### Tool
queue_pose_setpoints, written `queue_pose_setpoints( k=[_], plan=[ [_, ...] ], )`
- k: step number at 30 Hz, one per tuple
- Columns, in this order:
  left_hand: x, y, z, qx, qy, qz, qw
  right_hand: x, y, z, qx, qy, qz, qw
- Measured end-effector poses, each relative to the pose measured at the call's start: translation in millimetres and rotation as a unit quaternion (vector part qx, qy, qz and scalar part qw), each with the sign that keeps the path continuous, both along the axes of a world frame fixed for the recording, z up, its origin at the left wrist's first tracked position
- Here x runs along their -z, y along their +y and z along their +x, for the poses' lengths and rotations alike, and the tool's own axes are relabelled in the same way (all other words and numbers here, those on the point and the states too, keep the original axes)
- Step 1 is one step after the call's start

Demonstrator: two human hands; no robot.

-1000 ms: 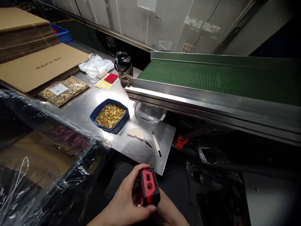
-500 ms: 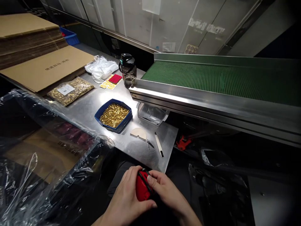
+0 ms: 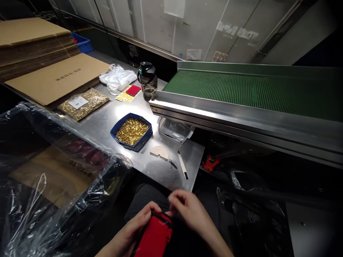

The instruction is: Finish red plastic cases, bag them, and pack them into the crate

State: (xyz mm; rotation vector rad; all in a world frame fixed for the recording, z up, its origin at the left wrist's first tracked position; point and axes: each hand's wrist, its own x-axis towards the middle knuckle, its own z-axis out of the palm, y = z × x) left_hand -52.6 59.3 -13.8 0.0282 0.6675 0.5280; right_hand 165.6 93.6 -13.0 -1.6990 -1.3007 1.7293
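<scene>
My left hand (image 3: 139,225) is closed around a red pouch with black edging (image 3: 155,237), held low over my lap with its narrow end towards the table. At the pouch's upper right corner is my right hand (image 3: 186,208), its fingers curled together and slightly blurred. Whatever those fingertips may pinch is hidden. Ahead on the metal table lie a pale half-round piece (image 3: 159,152), a small dark metal tool (image 3: 173,164) and a white pen-like cutter (image 3: 183,165). Behind them a blue tray (image 3: 114,134) holds many small gold pieces (image 3: 132,132).
A green conveyor belt (image 3: 214,85) runs off to the right. On the left are stacked cardboard sheets (image 3: 59,75), a bag of gold pieces (image 3: 84,103) and a plastic-lined bin (image 3: 93,185). A dark bottle (image 3: 148,80) stands by clear bags (image 3: 118,76) and a red square (image 3: 133,90).
The red pouch has turned and come lower towards me, showing more of its flat face. My left hand has shifted down and left, and my right hand has lifted off its side to the top corner.
</scene>
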Motion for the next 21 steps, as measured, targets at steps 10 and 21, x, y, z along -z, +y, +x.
queue_pose_setpoints(
  k=[10, 21],
  plan=[
    [10.5, -19.2, -12.2, -0.043, -0.013, 0.127, 0.991, 41.5, 154.7, -70.5, -0.034, -0.265, 0.214, 0.939],
    [12.3, -21.1, -3.8, -0.073, -0.050, -0.056, 0.994, -23.9, -21.7, 10.3, 0.013, -0.021, 0.058, 0.998]
  ],
)
